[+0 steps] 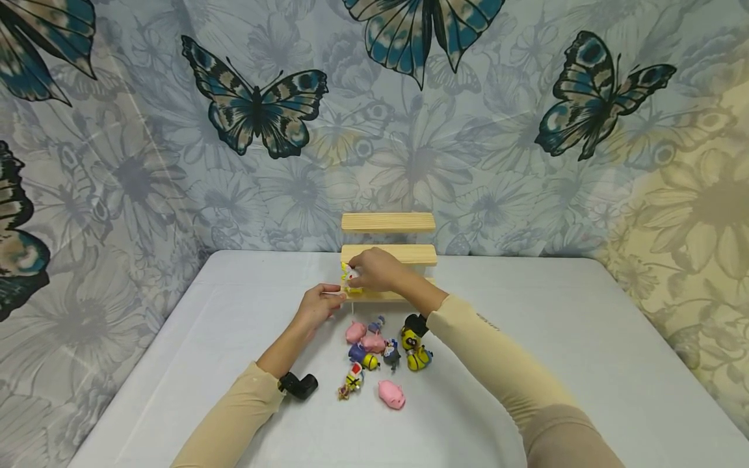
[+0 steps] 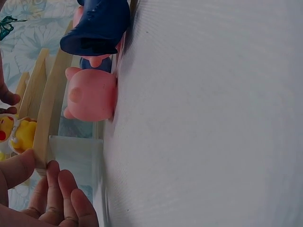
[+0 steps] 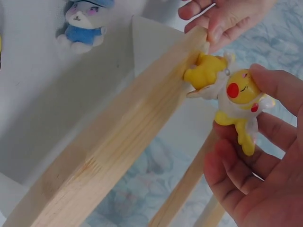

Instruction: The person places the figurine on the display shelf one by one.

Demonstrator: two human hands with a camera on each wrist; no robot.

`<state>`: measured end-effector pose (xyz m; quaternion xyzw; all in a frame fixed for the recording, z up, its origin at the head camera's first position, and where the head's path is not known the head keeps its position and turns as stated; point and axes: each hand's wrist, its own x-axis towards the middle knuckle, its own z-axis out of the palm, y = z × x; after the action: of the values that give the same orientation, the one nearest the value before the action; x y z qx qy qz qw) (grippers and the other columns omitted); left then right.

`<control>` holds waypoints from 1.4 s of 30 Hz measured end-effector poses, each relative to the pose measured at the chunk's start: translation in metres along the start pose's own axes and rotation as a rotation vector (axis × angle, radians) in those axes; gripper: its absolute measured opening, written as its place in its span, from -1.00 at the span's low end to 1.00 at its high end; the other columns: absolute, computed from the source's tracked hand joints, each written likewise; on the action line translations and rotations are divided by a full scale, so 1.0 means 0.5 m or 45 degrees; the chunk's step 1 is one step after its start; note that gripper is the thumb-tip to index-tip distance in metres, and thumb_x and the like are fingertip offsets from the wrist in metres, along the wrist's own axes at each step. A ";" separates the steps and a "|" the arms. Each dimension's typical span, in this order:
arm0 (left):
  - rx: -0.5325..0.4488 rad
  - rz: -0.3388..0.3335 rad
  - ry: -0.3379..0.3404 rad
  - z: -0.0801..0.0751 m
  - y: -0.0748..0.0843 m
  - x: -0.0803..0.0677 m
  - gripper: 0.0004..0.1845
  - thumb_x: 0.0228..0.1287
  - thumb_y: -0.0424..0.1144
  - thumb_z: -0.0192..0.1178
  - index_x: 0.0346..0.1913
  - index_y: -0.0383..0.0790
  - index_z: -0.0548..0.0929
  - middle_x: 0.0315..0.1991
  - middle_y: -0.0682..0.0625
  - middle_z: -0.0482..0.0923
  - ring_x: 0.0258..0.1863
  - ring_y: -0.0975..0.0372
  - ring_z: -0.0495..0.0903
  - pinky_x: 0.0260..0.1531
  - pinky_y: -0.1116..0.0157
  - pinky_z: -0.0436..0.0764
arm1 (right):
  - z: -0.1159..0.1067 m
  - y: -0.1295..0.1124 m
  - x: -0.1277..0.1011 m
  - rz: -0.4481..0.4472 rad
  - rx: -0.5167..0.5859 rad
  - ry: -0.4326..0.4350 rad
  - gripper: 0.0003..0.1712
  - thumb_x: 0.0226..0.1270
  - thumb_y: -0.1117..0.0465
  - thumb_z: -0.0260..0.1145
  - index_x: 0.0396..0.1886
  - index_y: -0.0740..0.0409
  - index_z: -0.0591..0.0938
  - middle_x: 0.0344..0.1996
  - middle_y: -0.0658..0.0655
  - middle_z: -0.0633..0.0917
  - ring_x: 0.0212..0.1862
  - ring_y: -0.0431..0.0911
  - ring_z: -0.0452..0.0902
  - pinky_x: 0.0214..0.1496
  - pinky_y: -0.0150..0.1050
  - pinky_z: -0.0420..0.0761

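Note:
A small yellow toy figure [image 3: 239, 90] with red cheeks and a white outfit is pinched between the thumb and fingers of my right hand [image 3: 265, 156]. Its feet meet the lowest wooden board of a tiered display stand [image 1: 388, 255], at that board's left end. With thumb above and fingertips below, my left hand [image 2: 52, 198] grips the same end of the board. In the head view, my right hand [image 1: 377, 268] partly covers the figure [image 1: 348, 276], while my left hand [image 1: 316, 304] shows at the stand's lower left corner.
In front of the stand several toy figures lie in a loose group, including pink pigs [image 1: 355, 332], yellow-and-black figures [image 1: 418, 357] and a blue-capped white one [image 3: 86, 21]. A single pink pig [image 1: 391, 394] lies nearer on the white table [image 1: 234, 325]. Butterfly-patterned cloth [image 1: 421, 162] hangs behind.

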<state>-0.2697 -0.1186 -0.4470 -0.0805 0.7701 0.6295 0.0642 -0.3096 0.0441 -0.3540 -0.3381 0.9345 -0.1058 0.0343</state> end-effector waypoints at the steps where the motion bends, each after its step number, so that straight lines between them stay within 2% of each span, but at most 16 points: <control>1: -0.003 0.005 0.000 0.000 0.001 0.000 -0.62 0.29 -0.25 0.26 0.11 -0.32 0.55 -0.20 -0.14 0.70 -0.34 0.25 0.58 -0.40 0.37 0.50 | 0.000 0.000 0.001 0.006 0.003 0.001 -0.52 0.25 0.04 0.39 0.10 0.18 0.66 -0.02 0.12 0.74 0.02 -0.01 0.65 0.15 -0.12 0.55; 8: -0.010 0.026 -0.001 -0.005 0.002 0.004 -0.61 0.29 -0.24 0.27 0.12 -0.33 0.55 -0.26 -0.08 0.71 -0.36 0.27 0.59 -0.41 0.38 0.50 | -0.009 0.001 -0.007 0.045 0.012 0.027 -0.42 0.26 -0.05 0.38 0.18 0.18 0.59 0.10 0.17 0.67 0.18 0.08 0.55 0.25 -0.07 0.50; 14: 0.003 0.006 0.003 -0.003 0.002 0.006 -0.61 0.29 -0.23 0.26 0.13 -0.32 0.55 -0.24 -0.10 0.70 -0.35 0.25 0.58 -0.41 0.38 0.50 | -0.042 -0.003 -0.050 0.143 0.084 0.181 -0.37 0.30 -0.11 0.33 0.25 0.14 0.53 0.22 0.24 0.53 0.27 0.13 0.43 0.22 0.03 0.51; 19: 0.016 0.000 0.009 -0.002 0.001 0.007 -0.60 0.30 -0.23 0.26 0.14 -0.31 0.54 -0.25 -0.09 0.69 -0.30 0.20 0.60 -0.41 0.38 0.50 | -0.059 0.004 -0.105 0.160 0.179 0.333 -0.45 0.33 -0.07 0.31 0.19 0.15 0.57 0.10 0.23 0.59 0.16 0.12 0.46 0.14 0.04 0.51; 23: 0.024 -0.005 0.012 0.000 -0.001 0.006 -0.60 0.29 -0.23 0.27 0.14 -0.31 0.54 -0.24 -0.10 0.69 -0.29 0.20 0.60 -0.42 0.37 0.50 | -0.059 0.009 -0.153 0.146 0.224 0.381 -0.50 0.35 -0.03 0.30 0.14 0.19 0.60 -0.01 0.24 0.63 0.06 0.11 0.51 0.06 0.02 0.53; 32: 0.029 -0.017 0.015 0.003 -0.004 0.005 -0.60 0.29 -0.22 0.27 0.14 -0.29 0.55 -0.16 -0.17 0.69 -0.32 0.23 0.59 -0.44 0.37 0.47 | -0.030 0.022 -0.235 0.091 0.226 0.356 -0.69 0.31 0.08 0.35 -0.08 0.18 0.70 -0.28 0.10 0.68 -0.18 0.00 0.55 -0.15 -0.13 0.54; 42: 0.035 -0.003 0.018 0.002 -0.004 0.003 -0.61 0.29 -0.24 0.26 0.13 -0.32 0.55 -0.21 -0.12 0.68 -0.31 0.22 0.60 -0.44 0.36 0.48 | 0.031 0.031 -0.290 0.072 0.216 0.204 -0.87 0.28 0.17 0.37 -0.24 0.10 0.73 -0.40 -0.05 0.66 -0.25 -0.10 0.53 -0.23 -0.29 0.51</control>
<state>-0.2708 -0.1183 -0.4496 -0.0851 0.7790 0.6183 0.0608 -0.2057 0.1455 -0.3738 -0.2978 0.9311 -0.2103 -0.0090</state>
